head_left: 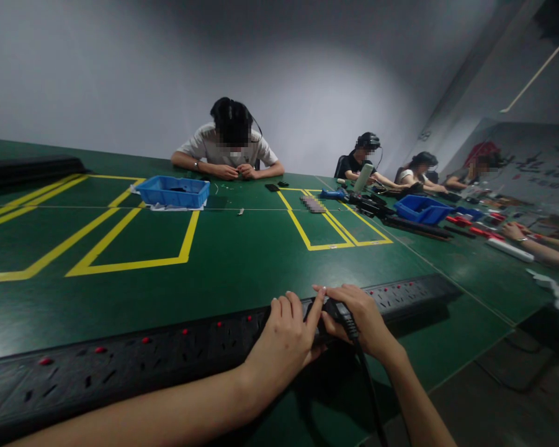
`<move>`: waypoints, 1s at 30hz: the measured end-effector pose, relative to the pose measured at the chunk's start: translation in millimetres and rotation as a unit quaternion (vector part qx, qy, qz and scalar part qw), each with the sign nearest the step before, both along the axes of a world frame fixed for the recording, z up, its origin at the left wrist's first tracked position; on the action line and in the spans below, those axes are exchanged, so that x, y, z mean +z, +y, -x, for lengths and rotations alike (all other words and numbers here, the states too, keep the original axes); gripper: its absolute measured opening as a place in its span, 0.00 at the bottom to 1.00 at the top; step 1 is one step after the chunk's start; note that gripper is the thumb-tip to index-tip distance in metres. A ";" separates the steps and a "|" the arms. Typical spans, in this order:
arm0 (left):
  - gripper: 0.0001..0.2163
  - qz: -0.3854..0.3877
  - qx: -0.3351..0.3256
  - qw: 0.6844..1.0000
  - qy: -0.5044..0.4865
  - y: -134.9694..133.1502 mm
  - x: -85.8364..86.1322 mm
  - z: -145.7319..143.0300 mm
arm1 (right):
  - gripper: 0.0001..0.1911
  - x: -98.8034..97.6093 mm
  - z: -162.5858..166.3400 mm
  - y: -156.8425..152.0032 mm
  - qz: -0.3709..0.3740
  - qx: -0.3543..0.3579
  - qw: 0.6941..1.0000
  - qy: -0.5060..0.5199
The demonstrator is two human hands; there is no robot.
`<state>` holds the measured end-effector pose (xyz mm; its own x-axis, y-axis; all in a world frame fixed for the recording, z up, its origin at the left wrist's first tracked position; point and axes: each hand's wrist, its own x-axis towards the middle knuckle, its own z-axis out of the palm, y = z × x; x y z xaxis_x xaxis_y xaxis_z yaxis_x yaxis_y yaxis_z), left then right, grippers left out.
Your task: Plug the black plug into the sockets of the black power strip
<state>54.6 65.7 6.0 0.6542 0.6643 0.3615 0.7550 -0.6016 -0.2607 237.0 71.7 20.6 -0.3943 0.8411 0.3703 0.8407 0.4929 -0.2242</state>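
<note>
A long black power strip (167,347) with red switches and many sockets runs across the near side of the green table. My left hand (288,329) is wrapped over the strip near its middle, index finger stretched toward the plug. Beside it, my right hand (360,313) is closed round a black power plug (337,310) at the strip. A black cable (370,391) hangs from the plug toward me. The plug's front is hidden by my fingers, so I cannot tell how far it sits in a socket.
Yellow tape outlines (130,268) mark the green table (242,261). A blue tray (172,192) stands far left of centre; another blue bin (421,209) is among tools at the right. Across the table sits a person (232,146); several others work further right. A dark bar (32,171) lies far left.
</note>
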 end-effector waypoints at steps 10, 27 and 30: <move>0.36 0.003 -0.002 1.000 -0.004 -0.3 2.0 -0.2 | 0.20 3.9 0.0 -1.5 0.012 0.007 1.000 -0.002; 0.38 0.007 0.000 1.000 -0.011 0.1 -0.6 -0.4 | 0.20 3.2 1.0 -1.0 0.007 0.002 1.000 -0.005; 0.38 0.003 0.001 1.000 -0.009 -0.1 -0.4 -0.1 | 0.19 3.7 1.1 -1.1 0.007 0.004 1.000 -0.006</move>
